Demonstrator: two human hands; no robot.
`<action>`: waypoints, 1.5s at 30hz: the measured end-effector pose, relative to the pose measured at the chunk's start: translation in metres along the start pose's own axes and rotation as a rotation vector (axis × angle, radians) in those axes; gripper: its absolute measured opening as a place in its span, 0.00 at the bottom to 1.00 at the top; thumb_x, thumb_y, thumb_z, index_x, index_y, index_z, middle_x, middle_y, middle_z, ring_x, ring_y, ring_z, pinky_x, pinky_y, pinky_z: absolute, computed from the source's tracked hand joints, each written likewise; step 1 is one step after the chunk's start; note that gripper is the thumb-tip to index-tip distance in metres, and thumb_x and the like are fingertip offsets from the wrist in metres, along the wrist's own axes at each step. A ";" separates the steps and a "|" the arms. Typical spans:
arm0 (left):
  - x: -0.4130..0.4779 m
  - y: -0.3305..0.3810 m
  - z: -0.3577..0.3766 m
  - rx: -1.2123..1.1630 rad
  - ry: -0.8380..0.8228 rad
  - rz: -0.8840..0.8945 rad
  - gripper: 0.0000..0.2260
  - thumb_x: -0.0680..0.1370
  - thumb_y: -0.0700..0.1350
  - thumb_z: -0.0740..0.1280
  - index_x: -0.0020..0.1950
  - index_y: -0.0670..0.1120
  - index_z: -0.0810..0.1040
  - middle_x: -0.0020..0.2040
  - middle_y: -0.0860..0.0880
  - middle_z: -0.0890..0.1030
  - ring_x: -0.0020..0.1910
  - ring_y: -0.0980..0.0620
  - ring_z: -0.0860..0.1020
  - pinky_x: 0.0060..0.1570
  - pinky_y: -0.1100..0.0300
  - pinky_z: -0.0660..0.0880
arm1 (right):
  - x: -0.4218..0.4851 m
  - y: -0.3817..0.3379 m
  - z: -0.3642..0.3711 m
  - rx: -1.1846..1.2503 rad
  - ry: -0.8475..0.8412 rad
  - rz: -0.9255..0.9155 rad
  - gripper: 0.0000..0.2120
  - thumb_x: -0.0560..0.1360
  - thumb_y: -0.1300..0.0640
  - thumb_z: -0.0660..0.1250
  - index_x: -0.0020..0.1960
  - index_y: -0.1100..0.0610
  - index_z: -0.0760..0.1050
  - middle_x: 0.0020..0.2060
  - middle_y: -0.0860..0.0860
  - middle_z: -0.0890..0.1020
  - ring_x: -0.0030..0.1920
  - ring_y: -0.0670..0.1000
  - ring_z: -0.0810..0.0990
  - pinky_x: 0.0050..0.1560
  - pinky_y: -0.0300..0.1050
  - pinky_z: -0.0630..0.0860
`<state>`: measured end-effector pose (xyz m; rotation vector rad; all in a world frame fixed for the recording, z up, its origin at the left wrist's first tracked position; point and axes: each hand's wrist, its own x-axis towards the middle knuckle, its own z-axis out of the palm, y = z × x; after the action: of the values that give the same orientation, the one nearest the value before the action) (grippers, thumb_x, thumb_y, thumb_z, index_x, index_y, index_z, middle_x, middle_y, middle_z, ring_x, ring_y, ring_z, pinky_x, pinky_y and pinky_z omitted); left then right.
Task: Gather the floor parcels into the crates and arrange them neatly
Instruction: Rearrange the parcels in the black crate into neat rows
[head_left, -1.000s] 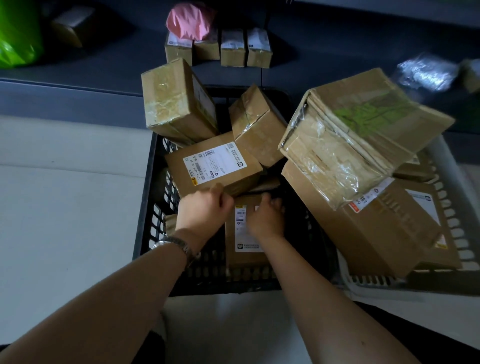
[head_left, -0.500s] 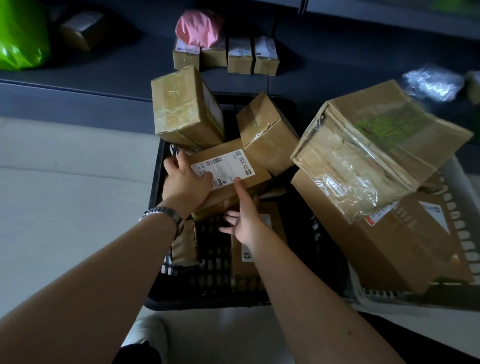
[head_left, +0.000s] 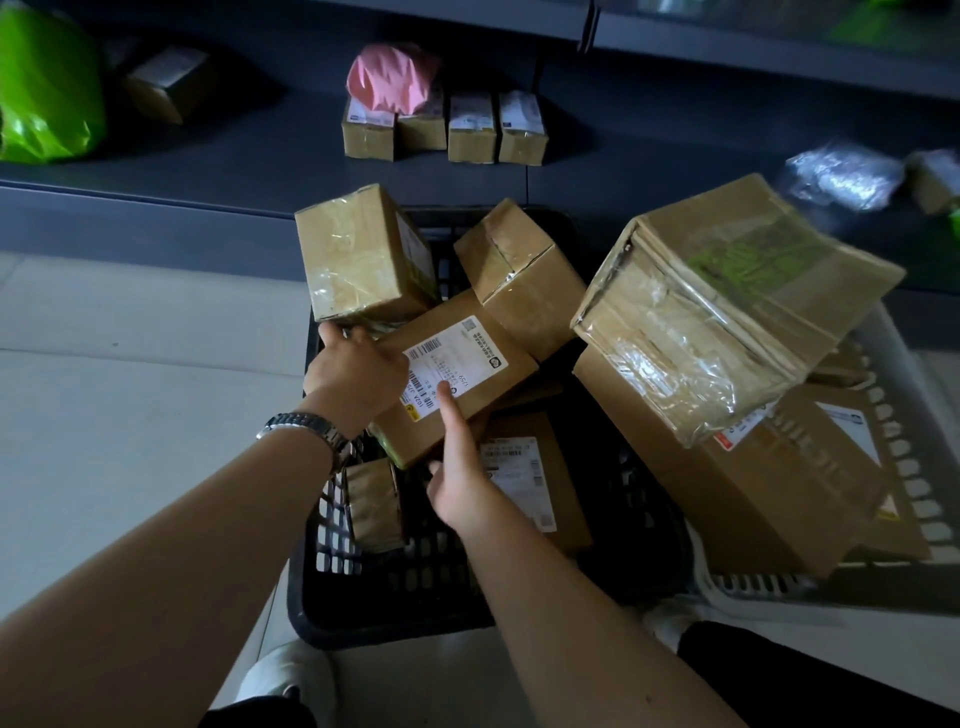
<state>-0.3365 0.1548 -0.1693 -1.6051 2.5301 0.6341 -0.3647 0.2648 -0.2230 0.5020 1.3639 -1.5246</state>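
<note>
Both hands have left the flat parcel (head_left: 530, 483) low in the black crate (head_left: 405, 597) for the labelled box (head_left: 467, 358) at centre frame, the left hand (head_left: 358, 366) with its grip clamped on the box's left end and the right hand (head_left: 460, 470) pinching its near edge, so tidying proceeds.

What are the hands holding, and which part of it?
Both hold the labelled box in the black crate. The left hand grips its left end; the right hand pinches its near edge, thumb on the label.
</note>
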 end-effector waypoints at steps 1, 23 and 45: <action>0.000 -0.001 -0.001 -0.006 0.000 0.008 0.22 0.79 0.52 0.57 0.68 0.40 0.68 0.67 0.40 0.62 0.58 0.36 0.75 0.57 0.47 0.73 | 0.005 0.009 0.003 -0.013 0.014 -0.010 0.52 0.51 0.24 0.76 0.71 0.41 0.67 0.62 0.44 0.76 0.64 0.50 0.74 0.62 0.48 0.70; -0.012 0.004 -0.014 -0.697 -0.197 -0.035 0.18 0.80 0.56 0.53 0.53 0.45 0.76 0.49 0.43 0.79 0.44 0.45 0.76 0.39 0.59 0.73 | -0.067 -0.072 -0.049 -0.258 0.022 0.226 0.28 0.66 0.30 0.67 0.47 0.54 0.79 0.46 0.53 0.83 0.49 0.54 0.79 0.56 0.47 0.73; -0.054 -0.014 0.039 -1.055 -0.983 -0.294 0.26 0.70 0.57 0.71 0.65 0.47 0.76 0.60 0.41 0.82 0.62 0.40 0.78 0.66 0.41 0.69 | -0.064 -0.070 -0.130 -0.793 -0.046 0.054 0.25 0.71 0.30 0.62 0.57 0.46 0.80 0.53 0.52 0.85 0.56 0.55 0.81 0.62 0.54 0.75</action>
<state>-0.3063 0.2103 -0.1935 -1.2044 1.2023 2.2105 -0.4360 0.3998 -0.1716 0.0007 1.7521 -0.8327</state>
